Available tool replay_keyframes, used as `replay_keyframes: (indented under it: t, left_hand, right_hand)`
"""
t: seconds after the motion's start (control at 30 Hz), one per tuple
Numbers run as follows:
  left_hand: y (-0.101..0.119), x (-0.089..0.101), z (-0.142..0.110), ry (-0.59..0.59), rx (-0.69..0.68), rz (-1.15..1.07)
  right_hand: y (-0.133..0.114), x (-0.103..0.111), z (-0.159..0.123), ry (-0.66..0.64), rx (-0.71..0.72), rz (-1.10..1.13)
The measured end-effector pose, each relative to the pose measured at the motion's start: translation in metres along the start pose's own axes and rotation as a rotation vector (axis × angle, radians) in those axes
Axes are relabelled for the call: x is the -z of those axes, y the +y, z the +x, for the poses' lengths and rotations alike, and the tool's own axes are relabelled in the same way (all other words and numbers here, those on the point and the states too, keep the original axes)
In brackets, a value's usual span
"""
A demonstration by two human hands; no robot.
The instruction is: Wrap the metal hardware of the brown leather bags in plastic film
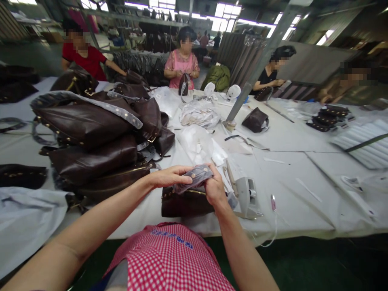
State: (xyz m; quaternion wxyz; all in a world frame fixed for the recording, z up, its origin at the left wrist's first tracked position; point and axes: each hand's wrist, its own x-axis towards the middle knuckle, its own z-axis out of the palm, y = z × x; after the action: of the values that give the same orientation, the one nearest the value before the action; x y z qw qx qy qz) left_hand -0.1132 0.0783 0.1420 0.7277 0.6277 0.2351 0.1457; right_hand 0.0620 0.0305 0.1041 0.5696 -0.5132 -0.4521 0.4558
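Observation:
A dark brown leather handbag [184,205] with a gold zip lies on the table close in front of me. Over it I hold its handle [198,174], which is wrapped in greyish see-through plastic and shows round gold studs. My left hand [169,176] grips the handle's left part, thumb on top. My right hand [216,188] is closed round its right end, the fingertips partly hidden behind the wrap. Just right of the bag stands a grey tape dispenser [249,196].
A pile of brown handbags [93,121] rises at left. A metal post [257,60] stands mid-table, with plastic sheets [197,145] before it. A small cutter-like tool [273,203] on a white cord lies right. Several people work across the table.

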Motion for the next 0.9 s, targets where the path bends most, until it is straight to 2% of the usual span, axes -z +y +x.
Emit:
replay_keyframes:
  t: [0.2, 0.4, 0.5, 0.6, 0.73, 0.83, 0.9]
  left_hand:
    - [-0.003, -0.006, 0.006, 0.0, 0.074, -0.169]
    - [0.003, -0.014, 0.008, 0.087, 0.109, -0.23]
    - [0.014, -0.016, 0.004, 0.074, 0.149, -0.161]
    - [0.026, -0.021, 0.0, 0.078, 0.131, -0.118]
    - [0.031, -0.031, 0.006, 0.192, 0.054, -0.094]
    - [0.026, -0.037, 0.009, 0.253, 0.039, -0.055]
    - [0.019, -0.038, 0.006, 0.278, 0.048, -0.024]
  right_hand:
    - [-0.012, 0.005, -0.005, 0.027, 0.061, -0.133]
    - [-0.018, 0.01, -0.007, 0.012, 0.082, -0.16]
    - [-0.023, 0.015, -0.008, -0.064, 0.154, -0.25]
    - [-0.038, 0.021, -0.006, -0.177, 0.231, -0.384]
    - [-0.059, 0.027, 0.004, -0.258, 0.252, -0.452]
    - [-0.061, 0.044, 0.01, -0.346, 0.261, -0.433]
    - [-0.046, 0.07, 0.008, -0.379, 0.18, -0.341]
